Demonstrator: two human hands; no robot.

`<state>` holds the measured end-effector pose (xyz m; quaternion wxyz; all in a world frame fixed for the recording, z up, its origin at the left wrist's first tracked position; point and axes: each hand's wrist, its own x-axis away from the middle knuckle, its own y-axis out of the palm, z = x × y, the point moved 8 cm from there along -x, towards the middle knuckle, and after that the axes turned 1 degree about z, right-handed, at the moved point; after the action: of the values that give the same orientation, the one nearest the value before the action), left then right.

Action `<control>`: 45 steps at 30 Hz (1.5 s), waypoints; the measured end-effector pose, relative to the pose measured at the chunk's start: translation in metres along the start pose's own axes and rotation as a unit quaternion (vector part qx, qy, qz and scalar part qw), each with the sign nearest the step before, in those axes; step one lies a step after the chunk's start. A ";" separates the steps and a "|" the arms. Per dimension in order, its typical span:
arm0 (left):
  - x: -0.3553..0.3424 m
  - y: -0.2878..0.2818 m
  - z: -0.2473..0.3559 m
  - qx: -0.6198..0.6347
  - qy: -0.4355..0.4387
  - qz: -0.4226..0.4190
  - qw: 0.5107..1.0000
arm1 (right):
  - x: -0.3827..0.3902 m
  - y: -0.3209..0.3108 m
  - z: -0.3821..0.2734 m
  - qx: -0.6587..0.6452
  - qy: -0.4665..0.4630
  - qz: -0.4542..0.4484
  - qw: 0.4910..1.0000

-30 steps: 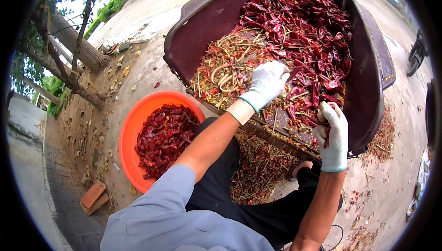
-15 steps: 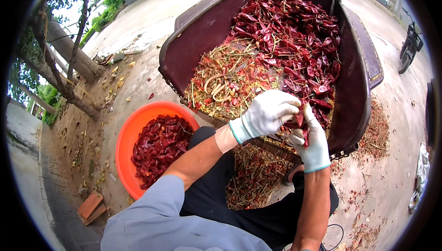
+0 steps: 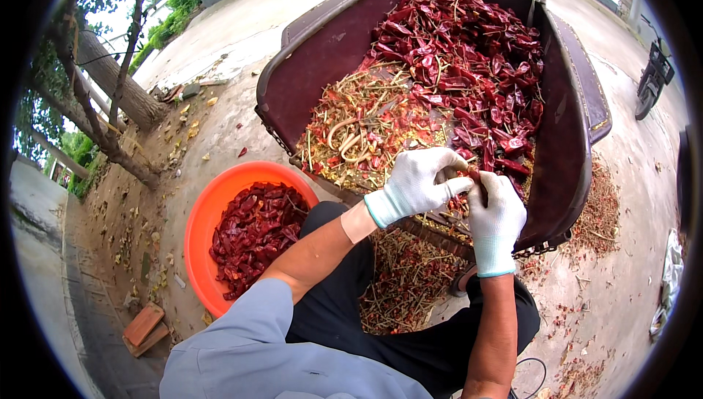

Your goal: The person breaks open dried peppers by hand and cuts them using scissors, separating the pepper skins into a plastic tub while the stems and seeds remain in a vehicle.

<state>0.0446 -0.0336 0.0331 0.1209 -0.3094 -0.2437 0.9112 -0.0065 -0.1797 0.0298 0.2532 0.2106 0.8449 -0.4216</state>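
Observation:
Both my hands wear white knit gloves with teal cuffs and meet above the near edge of a maroon cart bed [image 3: 315, 69]. The fingers of my left hand [image 3: 423, 183] are curled and pinched toward my right hand. My right hand [image 3: 498, 212] pinches from the other side, thumb and fingertips together. Between the fingertips shows a small dark red bit of a dried chili pepper [image 3: 474, 174]; the rest of it is hidden by the gloves. Beyond my hands, a heap of dried red chili peppers [image 3: 469, 47] fills the far and right parts of the bed.
Stems, seeds and scraps [image 3: 366, 113] cover the bed's left part. An orange basin [image 3: 196, 234] holding dark red chili pieces [image 3: 253, 234] stands left of my knees. A stem pile [image 3: 403, 282] lies under the cart edge. Bricks [image 3: 145, 329], tree trunks [image 3: 117, 80] and a parked bike [image 3: 654, 77] stand farther off.
The red chili pepper that showed plainly between my hands is now mostly hidden. My right hand has moved up slightly, its fingers closing in beside my left fingertips.

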 end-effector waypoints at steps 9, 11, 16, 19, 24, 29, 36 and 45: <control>0.001 -0.004 0.005 -0.107 0.062 0.033 0.992 | 0.007 0.005 -0.017 0.076 -0.105 -0.050 0.990; 0.000 -0.005 0.004 -0.113 0.054 0.028 0.992 | 0.008 0.007 -0.019 0.074 -0.113 -0.066 0.989; -0.002 -0.002 0.005 -0.080 0.030 0.024 0.996 | 0.008 0.006 -0.016 0.057 -0.107 -0.064 0.991; -0.001 -0.001 0.007 -0.083 0.052 0.029 0.995 | 0.007 0.004 -0.012 0.029 -0.085 -0.046 0.995; 0.000 0.000 -0.003 -0.036 0.038 0.065 0.997 | 0.006 0.008 0.001 -0.138 0.004 -0.041 0.990; -0.007 -0.014 -0.050 0.128 -0.146 0.088 0.977 | 0.015 0.030 0.022 -0.366 0.262 -0.130 0.883; -0.002 0.011 -0.024 0.130 -0.106 -0.077 0.983 | 0.015 0.032 0.022 -0.331 0.222 -0.131 0.908; 0.001 0.006 -0.023 0.034 -0.107 -0.050 0.992 | 0.015 0.037 0.016 -0.397 0.268 -0.118 0.870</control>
<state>0.0581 -0.0299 0.0140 0.1506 -0.1935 -0.2391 0.9395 0.0065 -0.1706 -0.0099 0.0274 0.0956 0.9950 -0.0044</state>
